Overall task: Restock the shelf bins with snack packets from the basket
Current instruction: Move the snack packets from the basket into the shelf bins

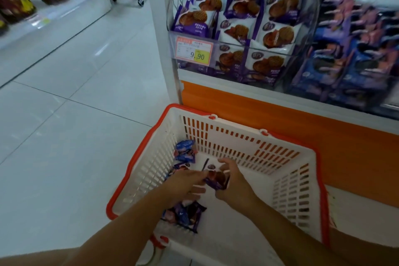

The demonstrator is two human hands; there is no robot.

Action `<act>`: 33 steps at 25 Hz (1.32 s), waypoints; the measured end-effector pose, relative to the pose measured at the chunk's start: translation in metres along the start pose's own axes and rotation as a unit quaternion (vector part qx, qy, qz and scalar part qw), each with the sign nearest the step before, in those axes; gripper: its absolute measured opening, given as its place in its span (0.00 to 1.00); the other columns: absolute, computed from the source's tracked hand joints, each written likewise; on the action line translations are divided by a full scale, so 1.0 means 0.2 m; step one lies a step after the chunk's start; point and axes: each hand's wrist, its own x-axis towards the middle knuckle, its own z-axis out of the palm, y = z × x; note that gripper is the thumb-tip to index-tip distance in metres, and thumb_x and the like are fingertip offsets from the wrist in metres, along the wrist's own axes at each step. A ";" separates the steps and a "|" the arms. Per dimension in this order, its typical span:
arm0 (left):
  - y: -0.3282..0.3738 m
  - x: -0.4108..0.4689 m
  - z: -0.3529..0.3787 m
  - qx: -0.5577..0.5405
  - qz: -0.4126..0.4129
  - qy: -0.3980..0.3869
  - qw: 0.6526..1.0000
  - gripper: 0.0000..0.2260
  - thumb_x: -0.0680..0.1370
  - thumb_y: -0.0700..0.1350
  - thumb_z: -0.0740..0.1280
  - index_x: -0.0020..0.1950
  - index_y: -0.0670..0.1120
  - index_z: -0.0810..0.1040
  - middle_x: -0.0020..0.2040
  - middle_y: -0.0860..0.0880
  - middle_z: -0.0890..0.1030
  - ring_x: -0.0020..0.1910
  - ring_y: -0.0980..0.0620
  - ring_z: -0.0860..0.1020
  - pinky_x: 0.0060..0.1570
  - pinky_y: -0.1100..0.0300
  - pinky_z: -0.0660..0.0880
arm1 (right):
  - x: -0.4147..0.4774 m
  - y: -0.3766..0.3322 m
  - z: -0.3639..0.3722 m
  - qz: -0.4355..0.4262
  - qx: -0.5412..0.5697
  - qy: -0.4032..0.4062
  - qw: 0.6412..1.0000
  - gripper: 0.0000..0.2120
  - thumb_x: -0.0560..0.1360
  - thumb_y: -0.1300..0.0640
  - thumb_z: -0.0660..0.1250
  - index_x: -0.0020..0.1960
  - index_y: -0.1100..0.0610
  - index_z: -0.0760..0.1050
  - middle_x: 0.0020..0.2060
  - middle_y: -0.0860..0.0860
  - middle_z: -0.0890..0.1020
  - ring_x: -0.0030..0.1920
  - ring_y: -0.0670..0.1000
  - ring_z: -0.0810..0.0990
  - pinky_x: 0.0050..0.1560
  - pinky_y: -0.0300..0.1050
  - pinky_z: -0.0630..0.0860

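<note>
**Pale-tiled shop aisle: packet pick-up from basket**

Pale tiled floor [75, 93] carried a white slotted plastic basket with a red rim [291, 183], set against the orange base panel [280, 119] of the shelf. Both hands were down inside it. The left hand [183, 181] and right hand [233, 181] each had fingers curled on one purple-and-white biscuit packet [216, 177], held low in the basket.

Judged good practice: settle one firm grip, lift clear of the basket's far wall, then place the packet in the clear plastic bin [267, 49] of matching packets above. That bin looked nearly full, and its raised front lip could obstruct.

Loose blue-purple packets [185, 150] lay by the basket's left wall, with more under the left forearm.
</note>
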 end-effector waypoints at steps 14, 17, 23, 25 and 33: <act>0.24 -0.31 0.06 -0.080 0.158 -0.044 0.983 0.11 0.80 0.43 0.65 0.62 0.48 0.76 0.55 0.49 0.84 0.53 0.50 0.83 0.57 0.52 0.79 | -0.15 -0.29 -0.23 0.037 0.257 0.089 0.962 0.12 0.72 0.60 0.73 0.54 0.51 0.77 0.54 0.50 0.81 0.52 0.49 0.81 0.42 0.41 0.81; 0.46 -0.41 0.00 0.008 0.221 -0.032 0.975 0.11 0.80 0.46 0.65 0.63 0.49 0.78 0.52 0.51 0.85 0.51 0.53 0.84 0.57 0.52 0.79 | -0.18 -0.50 -0.32 -0.009 0.249 0.100 0.963 0.16 0.72 0.60 0.73 0.55 0.46 0.76 0.51 0.44 0.81 0.49 0.47 0.81 0.41 0.39 0.81; 1.08 -0.70 -0.17 0.322 0.480 0.206 0.790 0.18 0.80 0.60 0.59 0.70 0.61 0.68 0.62 0.65 0.74 0.59 0.66 0.73 0.60 0.67 0.70 | -0.14 -1.23 -0.71 -0.225 0.046 0.227 0.947 0.15 0.74 0.55 0.71 0.51 0.36 0.74 0.52 0.43 0.81 0.45 0.42 0.81 0.46 0.44 0.82; 1.14 -0.65 -0.30 0.488 0.536 0.356 0.590 0.25 0.81 0.61 0.54 0.77 0.56 0.60 0.75 0.57 0.64 0.75 0.57 0.60 0.73 0.58 0.54 | -0.02 -1.40 -0.83 -0.266 -0.019 0.264 0.927 0.15 0.75 0.54 0.70 0.52 0.35 0.72 0.61 0.46 0.76 0.50 0.43 0.80 0.49 0.42 0.81; 1.13 -0.29 -0.55 0.618 0.522 0.388 0.442 0.26 0.83 0.59 0.46 0.77 0.46 0.58 0.77 0.46 0.63 0.78 0.47 0.54 0.73 0.40 0.57 | 0.69 -1.75 -1.02 -0.227 -0.170 0.287 0.915 0.19 0.74 0.56 0.72 0.64 0.54 0.76 0.65 0.56 0.76 0.57 0.54 0.78 0.57 0.40 0.73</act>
